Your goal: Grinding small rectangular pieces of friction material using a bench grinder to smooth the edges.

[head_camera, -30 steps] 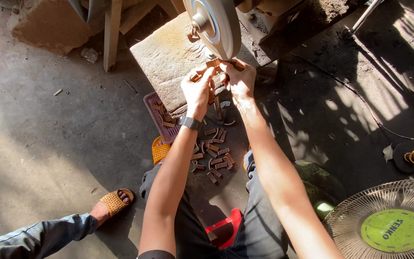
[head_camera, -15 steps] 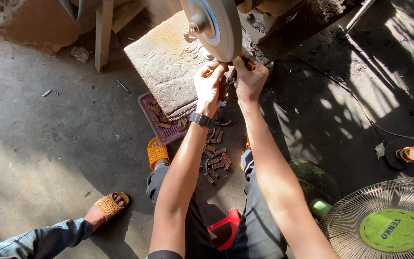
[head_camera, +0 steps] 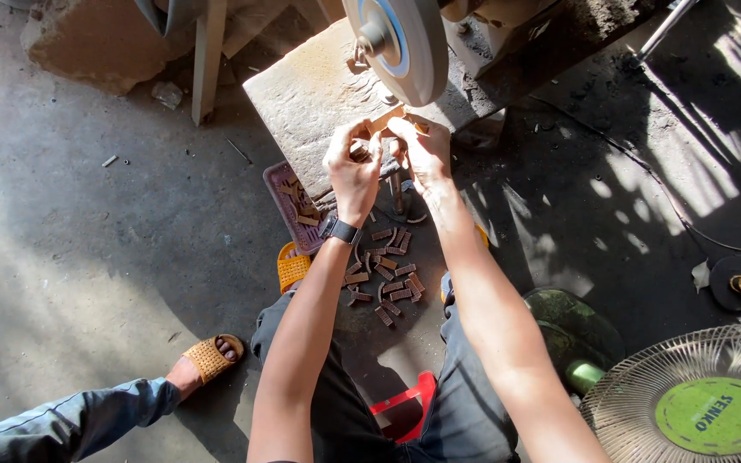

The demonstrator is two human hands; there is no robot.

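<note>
Dusty concrete floor, sunlit, beneath a grinding wheel.
Left hand and right hand both pinching a small wooden piece against the wheel; more pieces scattered below.

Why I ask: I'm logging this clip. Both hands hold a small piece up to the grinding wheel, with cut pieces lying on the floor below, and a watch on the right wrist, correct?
Not quite: the watch is on the left wrist, as the head view shows. The rest holds: left hand and right hand hold a small piece at the wheel, with cut pieces on the floor below.
</note>
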